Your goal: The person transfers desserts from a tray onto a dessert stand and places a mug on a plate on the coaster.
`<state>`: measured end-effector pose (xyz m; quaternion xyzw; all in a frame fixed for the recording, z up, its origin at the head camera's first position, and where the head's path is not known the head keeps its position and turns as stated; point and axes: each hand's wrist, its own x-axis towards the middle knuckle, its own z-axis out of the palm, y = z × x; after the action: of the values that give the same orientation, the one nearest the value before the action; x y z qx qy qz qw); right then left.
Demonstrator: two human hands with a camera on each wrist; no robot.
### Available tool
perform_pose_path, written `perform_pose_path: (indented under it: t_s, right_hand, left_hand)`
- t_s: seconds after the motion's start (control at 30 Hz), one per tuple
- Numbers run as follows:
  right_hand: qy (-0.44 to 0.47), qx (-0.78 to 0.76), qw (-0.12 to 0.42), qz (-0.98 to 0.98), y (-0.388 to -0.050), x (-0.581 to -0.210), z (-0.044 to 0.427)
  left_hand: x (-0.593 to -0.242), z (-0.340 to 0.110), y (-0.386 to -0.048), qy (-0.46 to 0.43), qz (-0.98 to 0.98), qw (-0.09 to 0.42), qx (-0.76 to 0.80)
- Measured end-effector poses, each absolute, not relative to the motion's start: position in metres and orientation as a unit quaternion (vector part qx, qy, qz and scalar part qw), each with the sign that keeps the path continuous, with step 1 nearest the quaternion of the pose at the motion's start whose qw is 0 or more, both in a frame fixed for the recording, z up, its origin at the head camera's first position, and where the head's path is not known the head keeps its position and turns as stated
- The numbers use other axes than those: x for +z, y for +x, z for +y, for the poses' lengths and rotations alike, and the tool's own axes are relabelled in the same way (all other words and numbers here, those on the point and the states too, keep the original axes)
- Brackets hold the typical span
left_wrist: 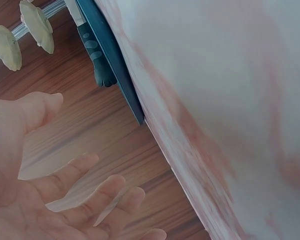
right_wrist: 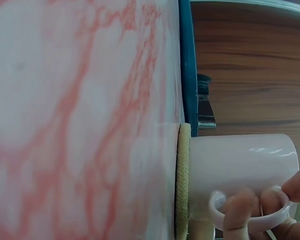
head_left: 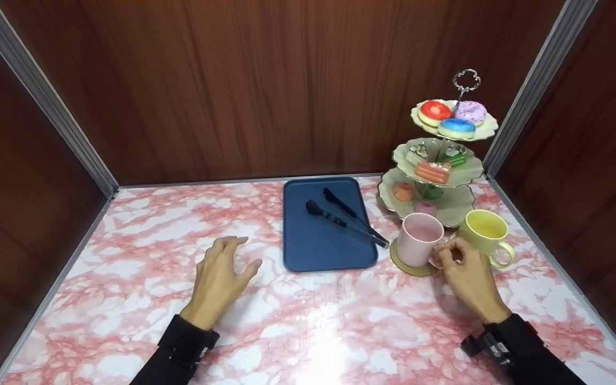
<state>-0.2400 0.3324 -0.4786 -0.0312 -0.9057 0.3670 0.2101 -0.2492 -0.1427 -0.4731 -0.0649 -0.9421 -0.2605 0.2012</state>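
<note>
A pink mug [head_left: 418, 243] stands upright on a round woven coaster [head_left: 401, 262] right of the tray. My right hand [head_left: 467, 275] grips its handle, with fingers curled through the loop [right_wrist: 252, 220] in the right wrist view. Just behind that hand is a yellow mug [head_left: 483, 230], its own handle pointing right. My left hand [head_left: 221, 278] hovers over the table left of the tray, fingers loosely bent, holding nothing; its palm and spread fingers show in the left wrist view.
A blue tray [head_left: 324, 251] bears two black tongs-like utensils [head_left: 348, 224], their ends past its right edge. Behind the mugs rises a three-tier stand [head_left: 385, 195] with toy donuts [head_left: 456, 128] and cake slices [head_left: 432, 172]. Wood-grain panels [head_left: 286, 91] enclose the marbled table [head_left: 153, 235].
</note>
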Motion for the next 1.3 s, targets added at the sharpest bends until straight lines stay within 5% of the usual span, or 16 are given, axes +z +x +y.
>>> perform_pose_path:
  t_s: [0.83,1.3]
  right_hand:
    - [0.070,0.291,0.315,-0.901,-0.232,-0.461,0.333]
    - [0.144,0.215,0.313,-0.914,-0.230,-0.456,0.315]
  left_hand:
    - [-0.467,-0.136,-0.242,-0.095,-0.940,0.254,-0.209]
    - [-0.469,-0.126,-0.238,-0.122,-0.948,0.245,-0.164]
